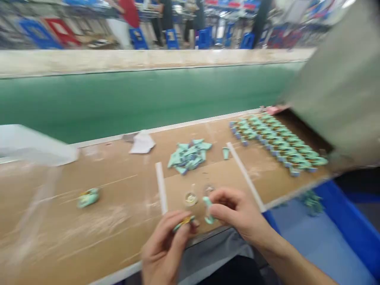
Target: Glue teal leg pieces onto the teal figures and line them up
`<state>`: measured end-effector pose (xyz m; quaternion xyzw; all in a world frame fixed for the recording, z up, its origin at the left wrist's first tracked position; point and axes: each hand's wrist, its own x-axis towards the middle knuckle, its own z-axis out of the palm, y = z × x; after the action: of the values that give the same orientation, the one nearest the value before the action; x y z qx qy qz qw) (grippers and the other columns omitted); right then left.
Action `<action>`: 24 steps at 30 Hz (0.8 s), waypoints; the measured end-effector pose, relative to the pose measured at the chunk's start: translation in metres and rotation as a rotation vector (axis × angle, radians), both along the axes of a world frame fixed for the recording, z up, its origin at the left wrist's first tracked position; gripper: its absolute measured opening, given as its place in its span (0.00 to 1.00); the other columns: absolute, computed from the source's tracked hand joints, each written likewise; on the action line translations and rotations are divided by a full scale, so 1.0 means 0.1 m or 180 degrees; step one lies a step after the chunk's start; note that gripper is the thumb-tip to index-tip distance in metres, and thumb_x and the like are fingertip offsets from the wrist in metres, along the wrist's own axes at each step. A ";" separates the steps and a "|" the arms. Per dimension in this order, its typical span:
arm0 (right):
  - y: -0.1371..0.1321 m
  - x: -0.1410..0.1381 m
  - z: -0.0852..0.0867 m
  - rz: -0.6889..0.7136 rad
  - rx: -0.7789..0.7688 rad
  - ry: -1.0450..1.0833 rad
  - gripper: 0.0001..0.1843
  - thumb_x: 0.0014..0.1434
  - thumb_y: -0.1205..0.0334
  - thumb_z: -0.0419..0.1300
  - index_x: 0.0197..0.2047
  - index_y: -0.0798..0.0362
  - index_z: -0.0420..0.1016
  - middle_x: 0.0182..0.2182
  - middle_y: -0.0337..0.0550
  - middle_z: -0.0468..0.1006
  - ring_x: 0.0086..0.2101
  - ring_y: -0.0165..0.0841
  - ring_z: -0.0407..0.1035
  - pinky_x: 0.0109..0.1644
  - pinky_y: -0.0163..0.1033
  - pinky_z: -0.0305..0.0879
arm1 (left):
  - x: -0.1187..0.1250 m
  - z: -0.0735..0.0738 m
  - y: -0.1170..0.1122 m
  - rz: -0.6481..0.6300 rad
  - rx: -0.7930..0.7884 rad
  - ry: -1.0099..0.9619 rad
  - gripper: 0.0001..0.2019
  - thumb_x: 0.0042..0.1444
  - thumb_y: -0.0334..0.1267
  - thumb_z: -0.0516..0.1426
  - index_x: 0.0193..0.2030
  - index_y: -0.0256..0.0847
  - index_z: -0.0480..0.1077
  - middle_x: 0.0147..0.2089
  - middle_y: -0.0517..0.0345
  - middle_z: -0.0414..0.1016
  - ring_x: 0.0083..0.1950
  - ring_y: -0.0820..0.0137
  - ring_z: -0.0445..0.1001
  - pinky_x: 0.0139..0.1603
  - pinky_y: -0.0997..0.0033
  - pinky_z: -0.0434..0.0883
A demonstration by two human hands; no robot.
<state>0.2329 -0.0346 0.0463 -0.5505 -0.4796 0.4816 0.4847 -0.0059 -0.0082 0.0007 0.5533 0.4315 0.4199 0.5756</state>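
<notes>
Near the table's front edge, my left hand (166,249) pinches a small mint-green and yellow piece (185,221) between thumb and fingers. To its right, my right hand (237,209) is closed on a curved mint-green piece (208,211), whose exact kind is blurred. Just beyond my hands stand a small round clear dish (190,198) and a second round dish (209,188), partly behind my right fingers. Farther back lies a loose pile of mint-green pieces (190,155), with a single tapered piece (226,153) to the right of it.
Rows of assembled mint-green pieces (276,142) cover the right end of the cardboard-topped table (113,229). A mint-green and yellow piece (88,197) and white paper (142,142) lie to the left. A blue bin (341,233) stands low at right; a green belt (148,95) runs behind.
</notes>
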 end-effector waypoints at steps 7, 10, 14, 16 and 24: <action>-0.15 -0.35 -0.11 -0.0219 -0.0940 0.2003 0.24 0.65 0.42 0.87 0.45 0.52 0.87 0.31 0.42 0.86 0.30 0.28 0.72 0.31 0.29 0.62 | 0.17 0.14 0.03 0.0257 0.0082 -0.0303 0.07 0.74 0.42 0.73 0.53 0.46 0.93 0.52 0.48 0.87 0.46 0.62 0.89 0.45 0.67 0.89; -0.13 -0.36 -0.10 -0.0165 -0.0930 0.1977 0.24 0.66 0.43 0.86 0.45 0.53 0.86 0.31 0.42 0.87 0.31 0.29 0.73 0.32 0.29 0.63 | 0.15 0.08 0.00 0.0245 0.0116 -0.0282 0.06 0.73 0.42 0.74 0.52 0.46 0.94 0.52 0.48 0.86 0.48 0.61 0.90 0.46 0.67 0.89; -0.12 -0.38 -0.10 -0.0172 -0.0934 0.1905 0.24 0.65 0.44 0.87 0.43 0.53 0.86 0.31 0.42 0.86 0.30 0.28 0.72 0.32 0.30 0.63 | 0.13 0.08 0.03 0.0249 0.0164 -0.0208 0.06 0.74 0.43 0.74 0.51 0.47 0.94 0.52 0.48 0.86 0.48 0.61 0.90 0.46 0.68 0.88; -0.13 -0.41 -0.11 -0.0173 -0.0952 0.1895 0.24 0.65 0.44 0.88 0.42 0.54 0.85 0.31 0.42 0.86 0.30 0.28 0.72 0.32 0.30 0.63 | 0.13 0.10 0.05 0.0232 0.0318 -0.0147 0.05 0.74 0.41 0.73 0.52 0.48 0.94 0.51 0.49 0.86 0.49 0.61 0.90 0.46 0.68 0.89; -0.15 -0.48 -0.10 -0.0187 -0.1124 0.2275 0.28 0.71 0.39 0.82 0.38 0.53 0.81 0.26 0.41 0.83 0.25 0.25 0.65 0.30 0.31 0.52 | 0.08 0.26 0.10 0.0035 0.1520 0.0582 0.14 0.73 0.29 0.71 0.60 0.50 0.91 0.53 0.55 0.89 0.50 0.68 0.91 0.52 0.75 0.87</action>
<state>0.1847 -0.0493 0.0360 -0.4366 -0.1747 0.7038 0.5325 0.0017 0.0019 0.0263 0.7068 0.3734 0.4613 0.3850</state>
